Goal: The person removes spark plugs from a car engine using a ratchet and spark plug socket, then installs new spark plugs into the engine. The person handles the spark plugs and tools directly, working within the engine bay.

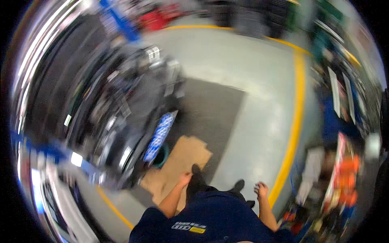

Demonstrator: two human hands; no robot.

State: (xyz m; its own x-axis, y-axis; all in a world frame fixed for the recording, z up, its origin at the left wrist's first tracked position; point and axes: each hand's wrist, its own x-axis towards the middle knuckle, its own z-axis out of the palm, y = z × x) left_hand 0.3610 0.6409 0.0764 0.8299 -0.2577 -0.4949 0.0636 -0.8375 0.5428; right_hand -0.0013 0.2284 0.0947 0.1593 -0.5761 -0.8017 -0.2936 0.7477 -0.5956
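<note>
My left hand (185,178) hangs low beside my leg, above a flat piece of brown cardboard (188,152) on the floor. Motion smears its fingers, and nothing shows in it. Off to the right, my right hand (261,189) hangs over the pale floor with its fingers loosely apart and holds nothing. A dark car (133,97) stands to the left with its engine bay uncovered. Its blue plate (160,137) faces the cardboard. Partly hidden below the plate is a round teal container (161,156). Neither hand touches the car.
A dark grey mat (219,109) lies in front of the car. Blue posts (121,20) rise beside it. A yellow floor line (299,101) curves along the right, near cluttered shelving with orange items (347,178). Red things (156,19) and dark bins (251,20) stand far back.
</note>
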